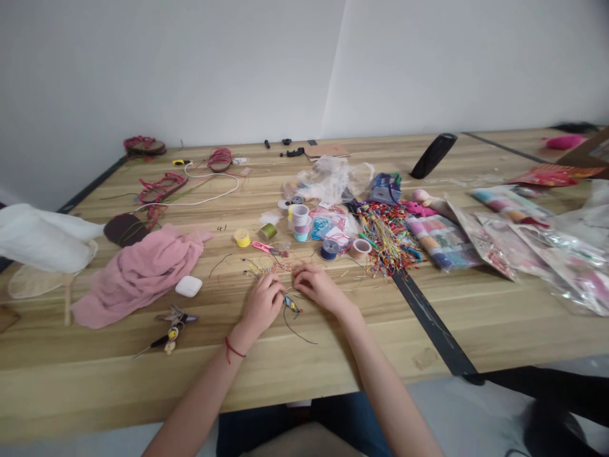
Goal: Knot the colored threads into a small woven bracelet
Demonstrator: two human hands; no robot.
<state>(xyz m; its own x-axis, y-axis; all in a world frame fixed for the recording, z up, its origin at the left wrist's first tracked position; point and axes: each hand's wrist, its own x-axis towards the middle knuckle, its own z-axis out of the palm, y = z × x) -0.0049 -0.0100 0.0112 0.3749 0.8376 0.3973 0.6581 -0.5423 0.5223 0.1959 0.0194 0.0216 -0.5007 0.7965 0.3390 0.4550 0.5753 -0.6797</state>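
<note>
Forearms enter from bottom centre of frame. Left hand (261, 303) pinches beaded cord piece (290, 304) at centre of frame, low over table (333, 362). Right hand (318, 287) just beside it, fingers curled near loose threads (266, 263); grip unclear. Pink cloth (137, 273) at left.

Both hands are low on the wooden counter (476, 304), close together. The left hand (261, 303), a red string (233, 349) round its wrist, pinches a small colourful braided piece (290, 304) trailing a dark cord (297, 330). The right hand (316, 285) lies just beside it, fingers curled onto loose threads (266, 265); whether it grips any, I can't make out. A pink cloth (137, 270) and a white case (188, 286) lie to the left. Beyond the hands stand a yellow spool (242, 237), a blue spool (329, 249) and a heap of coloured tassels (387, 235).
</note>
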